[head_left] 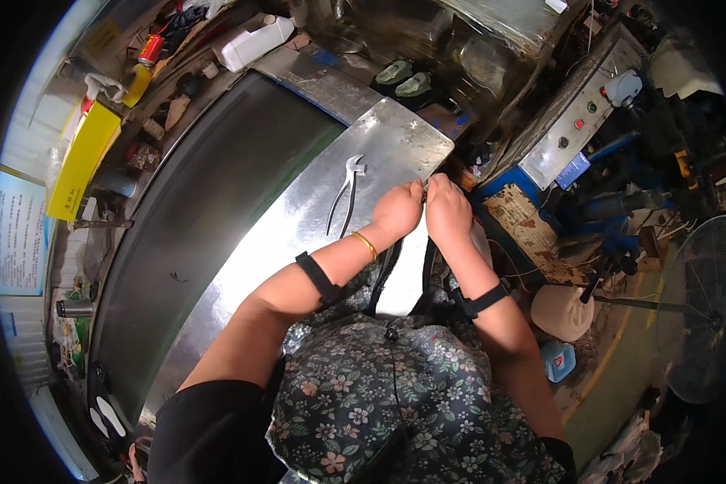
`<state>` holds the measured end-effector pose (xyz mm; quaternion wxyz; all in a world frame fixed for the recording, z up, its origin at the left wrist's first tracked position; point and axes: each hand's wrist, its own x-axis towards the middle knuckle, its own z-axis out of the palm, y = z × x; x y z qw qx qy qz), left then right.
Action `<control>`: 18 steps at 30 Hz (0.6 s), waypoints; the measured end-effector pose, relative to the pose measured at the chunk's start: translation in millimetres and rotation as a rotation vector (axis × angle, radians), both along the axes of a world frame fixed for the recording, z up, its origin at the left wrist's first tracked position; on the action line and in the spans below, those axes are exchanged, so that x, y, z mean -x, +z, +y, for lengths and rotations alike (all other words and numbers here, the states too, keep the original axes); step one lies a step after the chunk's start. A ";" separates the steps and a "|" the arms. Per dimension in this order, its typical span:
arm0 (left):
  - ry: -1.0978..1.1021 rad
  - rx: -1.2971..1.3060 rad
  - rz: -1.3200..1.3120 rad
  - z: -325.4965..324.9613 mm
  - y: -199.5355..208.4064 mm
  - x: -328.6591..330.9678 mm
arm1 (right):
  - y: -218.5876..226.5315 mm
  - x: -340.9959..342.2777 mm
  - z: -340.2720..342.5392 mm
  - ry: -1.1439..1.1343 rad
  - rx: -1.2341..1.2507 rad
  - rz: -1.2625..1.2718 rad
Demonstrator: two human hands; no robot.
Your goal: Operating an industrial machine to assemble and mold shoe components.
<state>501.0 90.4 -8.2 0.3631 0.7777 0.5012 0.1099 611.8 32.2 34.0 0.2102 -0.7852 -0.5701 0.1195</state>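
Observation:
A shoe upper (403, 278) with a white bottom and black edges lies bottom side up, running from my lap to the metal table's edge. Both hands meet at its far end. My left hand (399, 208) has its fingers closed in a pinch at the black edge there. Close beside it, my right hand (448, 208) is also closed on that end, thumb toward the left one. Exactly what the fingertips pinch is hidden. Lasting pincers (349, 189) lie on the metal tabletop (286, 226), left of my hands and touched by neither.
A dark conveyor belt (226, 161) curves past the table's left side. Beyond the table, two greenish shoe-shaped pieces (403, 77) rest near a machine. At right are a control panel (581, 121), a thread cone (561, 313), a blue container (558, 360) and a fan (702, 315).

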 end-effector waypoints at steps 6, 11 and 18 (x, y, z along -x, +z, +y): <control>0.309 1.103 -0.956 -15.5 34.1 30.3 | -41.4 17.0 -28.7 -0.144 -0.379 0.905; 0.579 0.666 -0.966 -9.8 -14.6 70.1 | -14.5 74.9 -134.9 0.171 0.002 0.517; 0.695 0.455 -0.617 -42.9 -16.6 58.6 | -54.3 44.9 -104.2 0.077 0.065 0.823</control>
